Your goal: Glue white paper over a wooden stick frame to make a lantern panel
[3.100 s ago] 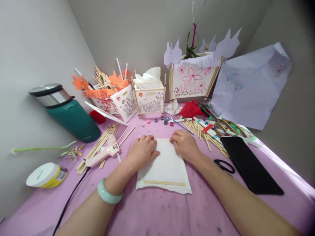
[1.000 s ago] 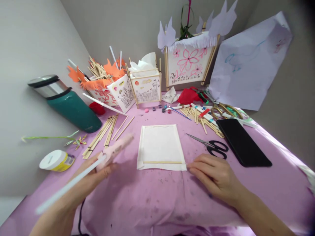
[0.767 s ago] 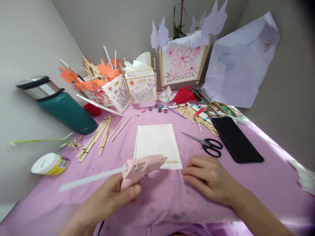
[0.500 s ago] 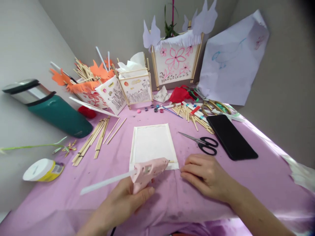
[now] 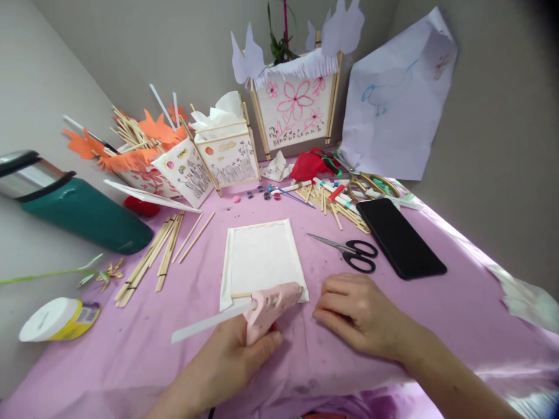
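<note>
Left hand (image 5: 231,352) closes around a pale pink glue gun (image 5: 271,305), whitish stick (image 5: 209,326) jutting behind; right hand (image 5: 360,317) curls, fingers together.

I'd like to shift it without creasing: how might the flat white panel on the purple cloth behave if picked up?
The flat white panel looks thin, so probably light. A pale wooden stick runs along its near side, so that part may stay stiff; the strip outside it could flop.
</note>
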### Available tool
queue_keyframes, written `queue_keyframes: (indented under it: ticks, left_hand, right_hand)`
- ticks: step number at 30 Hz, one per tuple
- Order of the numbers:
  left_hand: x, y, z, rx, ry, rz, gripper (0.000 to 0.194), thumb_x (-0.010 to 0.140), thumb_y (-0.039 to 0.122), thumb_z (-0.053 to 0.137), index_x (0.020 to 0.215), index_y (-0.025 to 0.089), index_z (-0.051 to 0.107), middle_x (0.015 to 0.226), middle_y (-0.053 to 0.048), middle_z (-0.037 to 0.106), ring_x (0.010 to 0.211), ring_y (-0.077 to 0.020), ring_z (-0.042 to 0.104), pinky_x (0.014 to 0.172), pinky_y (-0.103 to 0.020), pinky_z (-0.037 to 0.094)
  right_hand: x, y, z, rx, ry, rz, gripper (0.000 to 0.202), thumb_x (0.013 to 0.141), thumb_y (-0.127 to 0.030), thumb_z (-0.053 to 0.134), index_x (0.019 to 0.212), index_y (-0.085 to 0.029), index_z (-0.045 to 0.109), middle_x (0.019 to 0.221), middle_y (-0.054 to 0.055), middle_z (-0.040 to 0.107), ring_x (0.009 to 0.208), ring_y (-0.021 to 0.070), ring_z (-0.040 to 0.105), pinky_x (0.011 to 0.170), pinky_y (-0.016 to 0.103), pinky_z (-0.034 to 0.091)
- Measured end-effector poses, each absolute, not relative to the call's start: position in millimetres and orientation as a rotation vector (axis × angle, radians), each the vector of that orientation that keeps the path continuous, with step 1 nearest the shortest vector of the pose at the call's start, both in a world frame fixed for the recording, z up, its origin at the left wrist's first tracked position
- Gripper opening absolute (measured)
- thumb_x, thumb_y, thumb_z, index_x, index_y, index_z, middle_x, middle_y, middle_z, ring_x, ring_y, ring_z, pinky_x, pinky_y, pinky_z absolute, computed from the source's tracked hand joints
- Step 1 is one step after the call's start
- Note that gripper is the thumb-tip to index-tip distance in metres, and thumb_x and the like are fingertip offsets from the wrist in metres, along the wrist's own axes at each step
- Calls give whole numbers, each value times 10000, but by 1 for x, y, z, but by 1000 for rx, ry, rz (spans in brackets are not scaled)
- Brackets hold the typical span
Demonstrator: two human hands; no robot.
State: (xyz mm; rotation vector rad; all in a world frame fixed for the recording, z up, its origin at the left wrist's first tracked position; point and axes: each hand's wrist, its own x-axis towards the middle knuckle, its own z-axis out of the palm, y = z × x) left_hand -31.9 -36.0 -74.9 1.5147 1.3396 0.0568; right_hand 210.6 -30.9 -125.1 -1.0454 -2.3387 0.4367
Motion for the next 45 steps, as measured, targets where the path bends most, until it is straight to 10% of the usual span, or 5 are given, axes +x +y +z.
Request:
queue_keyframes:
  ticks: [45]
  left_hand:
    - [-50,-43,-78,1506,1492,-14,314,853,480,465,743,190,510,489,50,461,480,-121,425,489,-246,286]
  right_hand:
    - [212,-32,-126,-1058,-2337,441,278,946,-275,472,782,-165,669,700,35,558,671,136,497,633,292,335]
